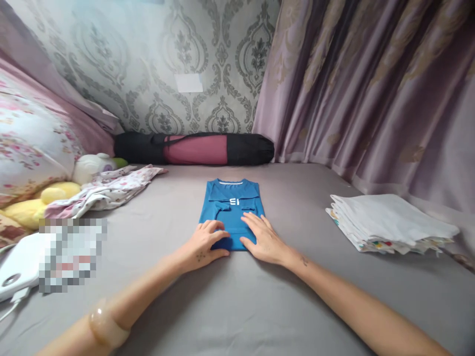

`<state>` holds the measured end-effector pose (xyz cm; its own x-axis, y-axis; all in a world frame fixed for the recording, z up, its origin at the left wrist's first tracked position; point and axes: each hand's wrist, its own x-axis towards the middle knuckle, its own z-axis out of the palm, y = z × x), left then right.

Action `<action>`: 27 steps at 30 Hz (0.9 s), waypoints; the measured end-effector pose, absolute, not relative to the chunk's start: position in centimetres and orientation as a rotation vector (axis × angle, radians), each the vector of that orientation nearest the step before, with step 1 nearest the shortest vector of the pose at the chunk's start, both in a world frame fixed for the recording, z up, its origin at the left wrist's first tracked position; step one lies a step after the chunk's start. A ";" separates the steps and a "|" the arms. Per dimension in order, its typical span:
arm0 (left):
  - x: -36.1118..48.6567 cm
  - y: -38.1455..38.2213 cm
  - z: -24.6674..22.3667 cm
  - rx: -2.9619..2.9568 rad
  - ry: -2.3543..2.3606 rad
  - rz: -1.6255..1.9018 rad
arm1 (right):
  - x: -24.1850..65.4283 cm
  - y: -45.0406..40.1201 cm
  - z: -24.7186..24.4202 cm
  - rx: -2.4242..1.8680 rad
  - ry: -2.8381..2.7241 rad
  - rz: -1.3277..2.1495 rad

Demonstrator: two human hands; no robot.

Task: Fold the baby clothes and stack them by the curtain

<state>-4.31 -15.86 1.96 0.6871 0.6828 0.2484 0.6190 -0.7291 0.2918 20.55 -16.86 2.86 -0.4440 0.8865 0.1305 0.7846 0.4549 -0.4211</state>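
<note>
A blue T-shirt (237, 225) lies partly folded on the grey bed sheet (297, 296), its neckline at the far end and white lettering in the middle. Its sides and sleeves are turned inward over the body. My left hand (208, 242) rests on the near left edge of the shirt, fingers loosely spread and thumb by the bottom edge. On the near right part lies my right hand (265, 237), palm down with fingers apart. Neither hand grips the cloth.
White folded clothes (393, 222) are stacked at the right. A black and maroon roll bag (196, 149) lies along the wall. At the left are a floral cloth (111, 190), a yellow plush toy (61, 193) and a white device (22, 267) with a cable.
</note>
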 end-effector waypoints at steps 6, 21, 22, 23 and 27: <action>-3.6 -16.5 2.7 2.839 0.988 0.369 | 20.0 -19.0 2.8 -1.201 -2.433 0.348; -3.4 -15.8 3.2 2.888 1.134 0.267 | 22.9 -16.7 0.1 -1.223 -2.426 0.083; -3.7 -16.0 3.2 2.921 1.095 0.255 | 23.2 -16.7 0.0 -1.216 -2.442 0.082; -4.0 -16.2 3.1 2.948 1.066 0.251 | 23.4 -16.7 -0.1 -1.206 -2.463 0.084; -5.9 -16.9 3.0 2.963 1.073 0.294 | 23.8 -16.9 0.2 -1.179 -2.526 0.109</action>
<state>-5.92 -16.91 2.99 0.7529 0.6325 0.1820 0.6368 -0.7699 0.0411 23.84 -16.86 0.17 -0.5928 0.7552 0.2797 0.7283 0.6510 -0.2142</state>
